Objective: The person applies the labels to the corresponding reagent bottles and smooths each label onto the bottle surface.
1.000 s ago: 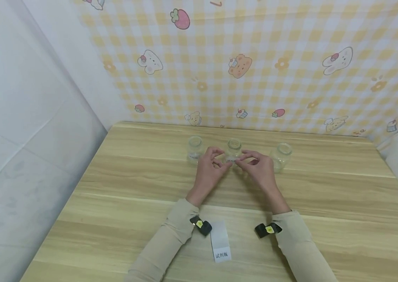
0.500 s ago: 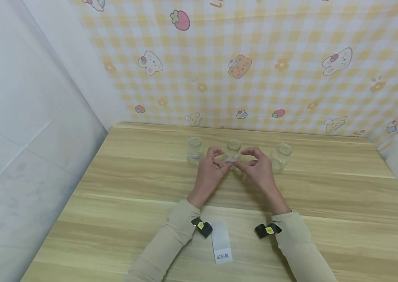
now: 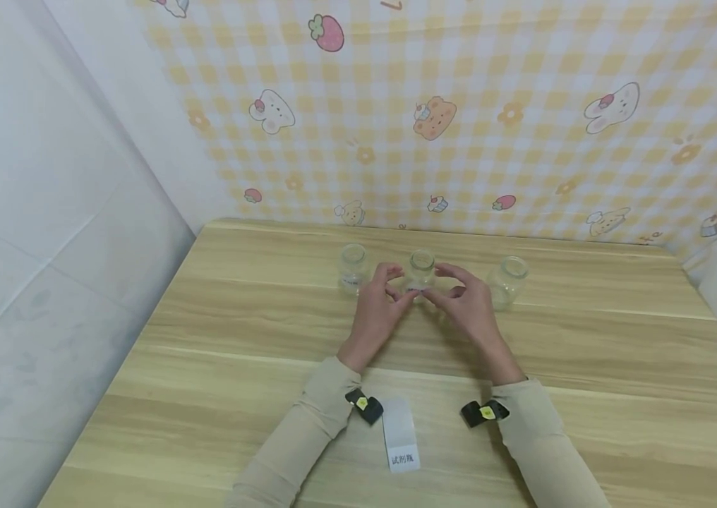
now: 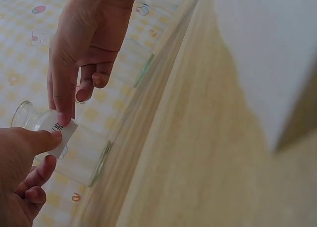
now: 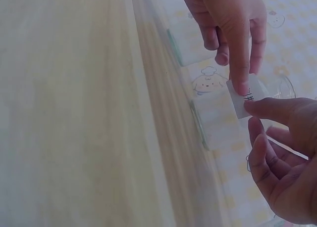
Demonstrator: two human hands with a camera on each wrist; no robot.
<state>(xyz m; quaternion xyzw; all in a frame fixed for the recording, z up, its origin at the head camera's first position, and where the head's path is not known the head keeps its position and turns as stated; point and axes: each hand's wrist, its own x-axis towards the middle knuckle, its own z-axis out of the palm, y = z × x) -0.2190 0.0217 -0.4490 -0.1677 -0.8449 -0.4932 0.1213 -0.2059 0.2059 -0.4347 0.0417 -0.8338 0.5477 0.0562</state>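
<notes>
A clear glass jar (image 3: 422, 259) stands upright, without a lid, between my two hands. On its front is a small white label (image 4: 63, 145) with dark printed characters, partly covered by my thumbs. My left hand (image 3: 377, 310) holds the jar from the left, its thumb pressing the label and its index finger curved at the jar's side. From the right, my right hand (image 3: 469, 307) does likewise, thumb tip on the label close to the left thumb. In the right wrist view the label (image 5: 236, 101) lies against the glass under both thumbs.
Another glass jar (image 3: 353, 262) with a label stands to the left, and a jar (image 3: 511, 276) to the right, its front partly hidden. A white paper strip (image 3: 400, 430) with one printed label lies between my forearms. A checked cloth (image 3: 358, 141) hangs behind the wooden table (image 3: 206, 339).
Both thumbs have shifted slightly on the label; the hands stay around the middle jar. The head view has shifted a little. The other jars stay put.
</notes>
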